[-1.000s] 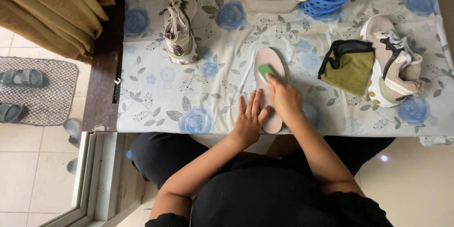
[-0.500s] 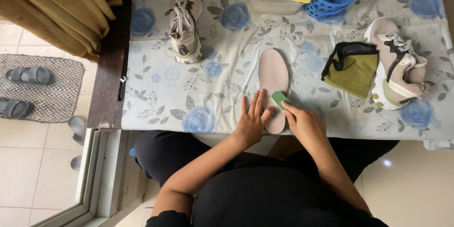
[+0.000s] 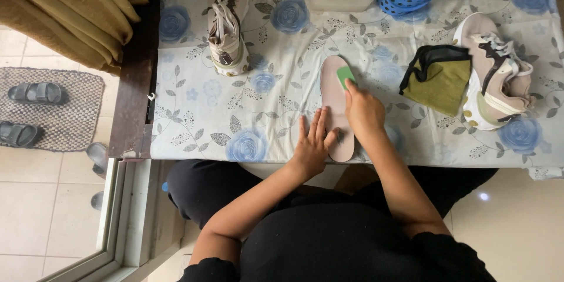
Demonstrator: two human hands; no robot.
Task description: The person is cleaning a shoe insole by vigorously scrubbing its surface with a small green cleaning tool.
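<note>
- We see the pink foam shoe insole lying flat on the blue-flowered tablecloth.
- Our left hand, fingers spread flat, pins its near end.
- Our right hand has fingers clamped on a small green sponge, pressed onto the insole's far end.

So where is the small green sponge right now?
Head view: the small green sponge sits under the right hand, on the pink insole, left of the olive cloth.

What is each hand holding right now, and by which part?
The right hand grips a small green pad by its near end, pressing it on the pink insole. The left hand grasps nothing; it lies flat, fingers touching the insole's near part.
</note>
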